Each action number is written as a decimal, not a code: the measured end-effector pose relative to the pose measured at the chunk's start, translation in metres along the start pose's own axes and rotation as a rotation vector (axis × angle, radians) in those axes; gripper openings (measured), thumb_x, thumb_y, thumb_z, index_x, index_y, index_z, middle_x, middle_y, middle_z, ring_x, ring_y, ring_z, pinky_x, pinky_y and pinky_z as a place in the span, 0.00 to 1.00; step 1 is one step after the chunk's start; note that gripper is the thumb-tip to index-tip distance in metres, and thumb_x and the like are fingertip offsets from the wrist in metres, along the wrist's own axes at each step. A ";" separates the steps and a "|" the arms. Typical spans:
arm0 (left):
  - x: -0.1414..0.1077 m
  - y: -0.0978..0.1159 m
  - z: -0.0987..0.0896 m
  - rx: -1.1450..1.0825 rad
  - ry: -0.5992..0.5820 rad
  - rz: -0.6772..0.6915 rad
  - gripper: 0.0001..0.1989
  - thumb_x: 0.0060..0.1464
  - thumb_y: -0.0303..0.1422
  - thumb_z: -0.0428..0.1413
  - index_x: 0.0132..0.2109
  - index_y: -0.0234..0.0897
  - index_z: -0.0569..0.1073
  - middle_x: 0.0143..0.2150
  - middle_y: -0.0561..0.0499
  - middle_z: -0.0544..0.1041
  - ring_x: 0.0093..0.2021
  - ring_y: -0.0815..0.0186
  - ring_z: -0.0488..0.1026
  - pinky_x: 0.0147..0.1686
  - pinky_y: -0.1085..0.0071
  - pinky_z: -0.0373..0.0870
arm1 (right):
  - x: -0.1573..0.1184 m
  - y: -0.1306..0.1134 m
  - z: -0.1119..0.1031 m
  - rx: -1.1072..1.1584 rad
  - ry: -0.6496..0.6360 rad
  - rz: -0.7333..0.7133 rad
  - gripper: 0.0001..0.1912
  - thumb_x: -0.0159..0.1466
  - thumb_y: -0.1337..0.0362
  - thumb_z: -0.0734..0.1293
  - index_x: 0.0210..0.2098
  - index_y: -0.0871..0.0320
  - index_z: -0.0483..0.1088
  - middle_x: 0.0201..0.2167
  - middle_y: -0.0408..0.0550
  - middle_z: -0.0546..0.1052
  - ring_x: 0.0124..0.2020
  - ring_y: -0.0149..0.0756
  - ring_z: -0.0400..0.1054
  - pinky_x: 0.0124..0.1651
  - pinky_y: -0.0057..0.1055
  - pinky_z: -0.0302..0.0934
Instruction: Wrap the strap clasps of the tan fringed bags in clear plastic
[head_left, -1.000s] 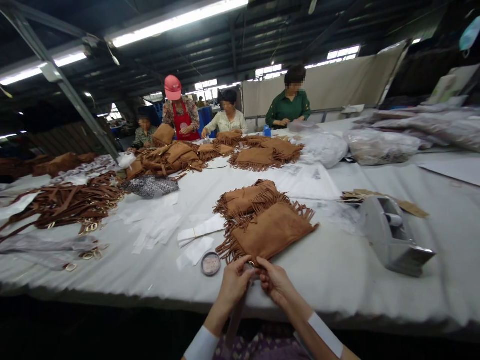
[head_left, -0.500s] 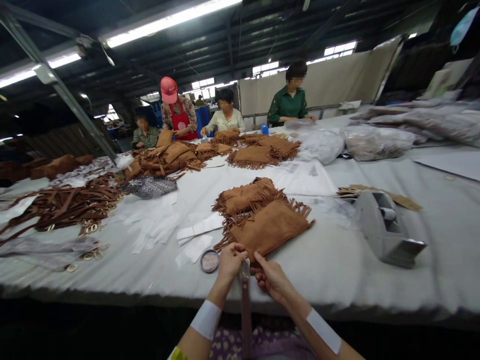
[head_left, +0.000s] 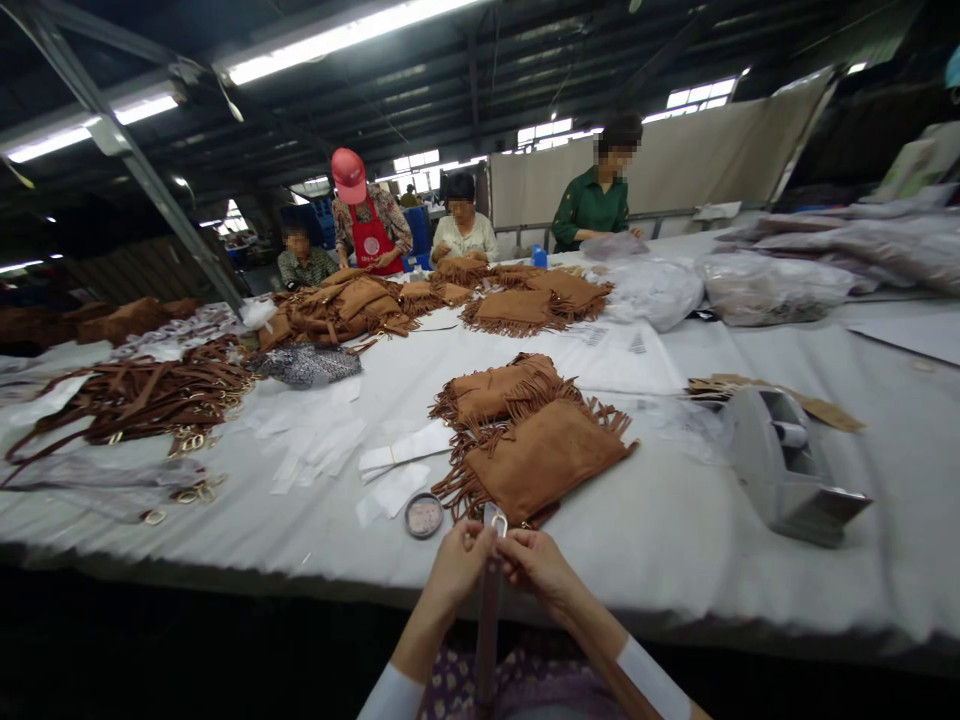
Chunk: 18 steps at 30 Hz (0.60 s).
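A brown strap in a clear plastic sleeve (head_left: 488, 625) hangs down over the table's near edge, with a metal clasp (head_left: 499, 521) at its top. My left hand (head_left: 459, 562) pinches the sleeved strap from the left, just below the clasp. From the right, the fingers of my right hand (head_left: 541, 568) close on the same top end. Just beyond my hands lies a brown fringed bag (head_left: 547, 455), and a second fringed bag (head_left: 495, 388) is behind it. A small round tin (head_left: 424, 515) sits left of my hands.
A grey tape dispenser (head_left: 795, 465) stands at the right. White strips (head_left: 405, 450) lie left of the bags. Brown straps (head_left: 142, 400) are heaped at the far left. More bags (head_left: 352, 305), clear plastic bags (head_left: 780, 285) and several people are across the table.
My right hand has moved left, beside my left hand at the clasp. Both hands are slightly nearer to me, off the front bag. The view has shifted a little.
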<state>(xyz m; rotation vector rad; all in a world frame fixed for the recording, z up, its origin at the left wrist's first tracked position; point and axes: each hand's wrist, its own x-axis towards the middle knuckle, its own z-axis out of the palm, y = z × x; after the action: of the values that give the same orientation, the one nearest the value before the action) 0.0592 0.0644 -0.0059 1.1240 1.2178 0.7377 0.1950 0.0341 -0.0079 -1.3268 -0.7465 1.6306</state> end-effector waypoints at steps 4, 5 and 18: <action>-0.023 -0.017 0.002 -0.138 -0.060 -0.073 0.26 0.41 0.56 0.57 0.31 0.34 0.68 0.20 0.54 0.72 0.18 0.70 0.66 0.21 0.73 0.61 | 0.001 0.002 0.004 -0.028 0.031 -0.004 0.17 0.52 0.53 0.70 0.19 0.60 0.68 0.11 0.39 0.69 0.12 0.22 0.58 0.17 0.20 0.47; -0.026 -0.019 0.004 -0.194 -0.030 -0.077 0.26 0.41 0.56 0.56 0.31 0.34 0.68 0.20 0.54 0.72 0.18 0.70 0.66 0.22 0.73 0.62 | 0.001 0.002 0.005 -0.048 0.036 -0.011 0.17 0.53 0.52 0.69 0.19 0.60 0.67 0.11 0.39 0.69 0.12 0.23 0.58 0.17 0.20 0.47; -0.028 -0.032 0.021 -0.155 0.312 0.052 0.26 0.47 0.50 0.55 0.44 0.31 0.72 0.18 0.57 0.70 0.12 0.74 0.57 0.13 0.76 0.52 | -0.002 0.001 0.006 -0.165 -0.036 -0.069 0.12 0.53 0.60 0.68 0.18 0.60 0.68 0.12 0.39 0.70 0.13 0.24 0.58 0.16 0.21 0.51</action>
<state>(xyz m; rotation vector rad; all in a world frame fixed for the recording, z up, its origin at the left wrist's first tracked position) 0.0690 0.0235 -0.0270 0.9384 1.3680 1.0580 0.1895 0.0328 -0.0063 -1.3740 -0.9549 1.5689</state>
